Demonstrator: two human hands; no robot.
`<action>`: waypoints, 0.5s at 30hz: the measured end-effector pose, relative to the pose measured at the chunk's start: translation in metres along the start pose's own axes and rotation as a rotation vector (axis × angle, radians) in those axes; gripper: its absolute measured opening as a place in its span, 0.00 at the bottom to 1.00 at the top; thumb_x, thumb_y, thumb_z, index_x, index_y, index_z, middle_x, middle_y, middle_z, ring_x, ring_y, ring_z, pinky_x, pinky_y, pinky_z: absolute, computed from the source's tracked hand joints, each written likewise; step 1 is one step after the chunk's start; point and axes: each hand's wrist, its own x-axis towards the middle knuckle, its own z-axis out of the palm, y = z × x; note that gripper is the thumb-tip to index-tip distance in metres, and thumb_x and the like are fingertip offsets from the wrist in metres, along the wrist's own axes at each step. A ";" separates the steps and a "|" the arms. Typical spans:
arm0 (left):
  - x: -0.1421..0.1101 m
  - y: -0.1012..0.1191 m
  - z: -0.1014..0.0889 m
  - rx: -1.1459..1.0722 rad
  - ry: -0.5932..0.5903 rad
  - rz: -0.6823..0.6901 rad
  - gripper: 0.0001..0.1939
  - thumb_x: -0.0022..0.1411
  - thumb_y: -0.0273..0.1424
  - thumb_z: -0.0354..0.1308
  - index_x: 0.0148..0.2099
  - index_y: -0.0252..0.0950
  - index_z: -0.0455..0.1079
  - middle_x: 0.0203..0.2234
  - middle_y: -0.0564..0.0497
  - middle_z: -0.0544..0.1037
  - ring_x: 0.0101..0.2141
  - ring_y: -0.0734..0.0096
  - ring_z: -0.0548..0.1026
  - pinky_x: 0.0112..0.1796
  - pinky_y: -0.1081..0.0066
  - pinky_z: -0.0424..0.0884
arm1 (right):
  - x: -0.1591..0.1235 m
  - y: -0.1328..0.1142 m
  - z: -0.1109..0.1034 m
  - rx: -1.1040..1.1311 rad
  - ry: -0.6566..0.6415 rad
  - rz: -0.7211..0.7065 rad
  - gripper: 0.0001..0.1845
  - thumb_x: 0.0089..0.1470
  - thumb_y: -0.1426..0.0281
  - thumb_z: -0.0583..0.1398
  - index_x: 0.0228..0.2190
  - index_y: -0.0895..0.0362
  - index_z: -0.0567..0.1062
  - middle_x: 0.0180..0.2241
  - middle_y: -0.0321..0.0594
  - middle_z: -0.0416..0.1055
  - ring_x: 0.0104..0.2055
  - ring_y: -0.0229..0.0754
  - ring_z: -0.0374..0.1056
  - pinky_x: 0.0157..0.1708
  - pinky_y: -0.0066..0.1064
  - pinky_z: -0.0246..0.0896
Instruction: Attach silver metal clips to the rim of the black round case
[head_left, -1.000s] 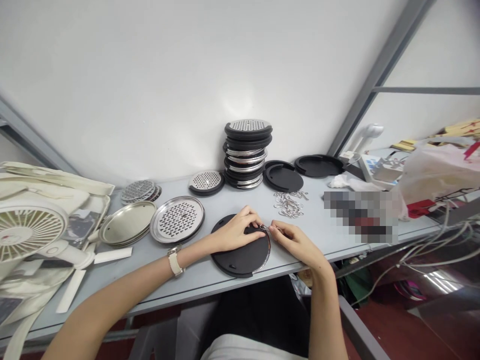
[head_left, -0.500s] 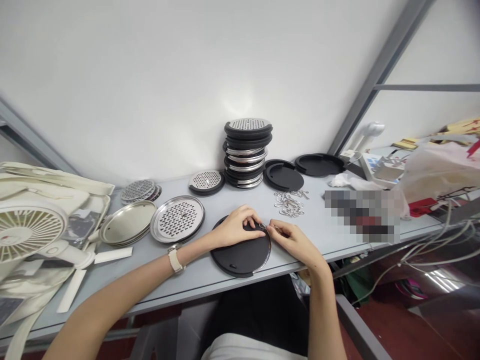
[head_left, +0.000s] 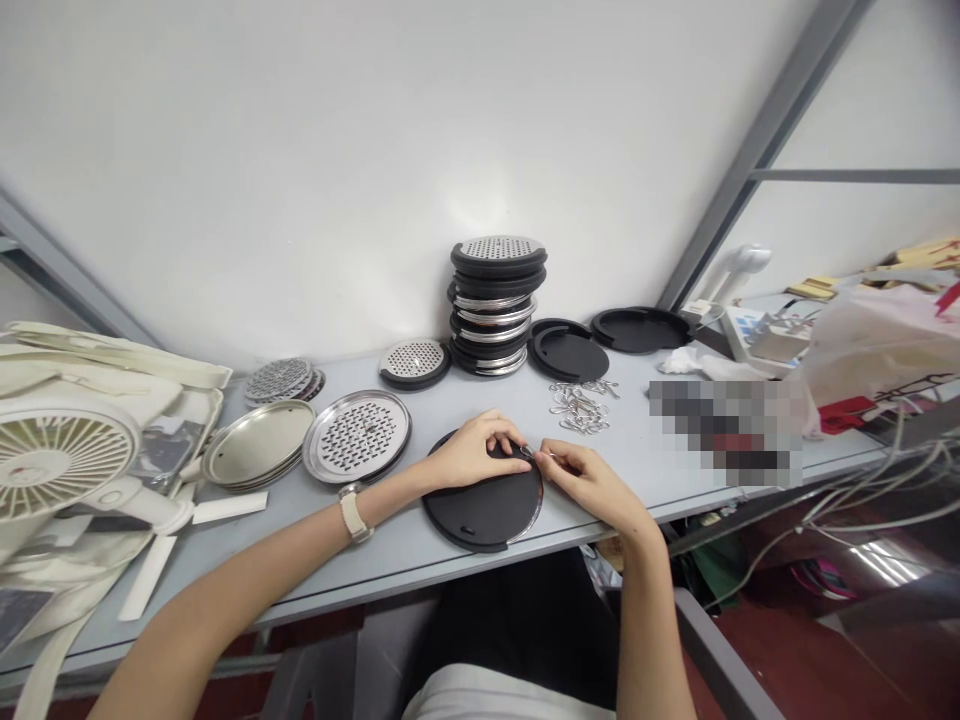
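A round black disc (head_left: pixel 487 510) with a small slot and a shiny metal rim at its right lies near the table's front edge. My left hand (head_left: pixel 480 455) rests over its far side, fingers curled at the edge and thumb laid across the top. At the disc's right edge my right hand (head_left: pixel 577 475) pinches a small metal wire clip (head_left: pixel 528 452), close to the left fingertips. The clip's exact seat on the rim is hidden by fingers. Beyond my right hand lies a loose pile of wire clips (head_left: pixel 581 408).
Behind stands a stack of black and metal discs (head_left: pixel 496 310). Black trays (head_left: pixel 574 355) sit to its right. Perforated grater plates (head_left: pixel 358 437) and plain metal lids (head_left: pixel 259 445) lie left, beside a white fan (head_left: pixel 56 465). A plastic bag (head_left: pixel 862 340) is at the right.
Both hands stay at the disc's right edge with only slight finger movement at the clip. The whole view has shifted very slightly.
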 end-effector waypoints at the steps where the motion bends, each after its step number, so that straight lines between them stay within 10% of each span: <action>1: 0.000 0.000 0.000 -0.003 0.001 0.002 0.12 0.52 0.32 0.66 0.38 0.34 0.73 0.35 0.50 0.71 0.31 0.75 0.70 0.32 0.73 0.63 | 0.000 0.000 0.000 0.000 -0.003 -0.001 0.19 0.62 0.59 0.50 0.23 0.55 0.58 0.21 0.28 0.47 0.25 0.34 0.47 0.25 0.27 0.43; 15: 0.001 -0.004 0.001 -0.052 -0.004 0.015 0.11 0.52 0.33 0.66 0.35 0.33 0.71 0.38 0.48 0.72 0.32 0.75 0.70 0.33 0.72 0.63 | -0.001 -0.004 -0.001 0.008 -0.002 -0.010 0.20 0.62 0.58 0.49 0.23 0.55 0.59 0.21 0.29 0.51 0.25 0.35 0.49 0.25 0.27 0.48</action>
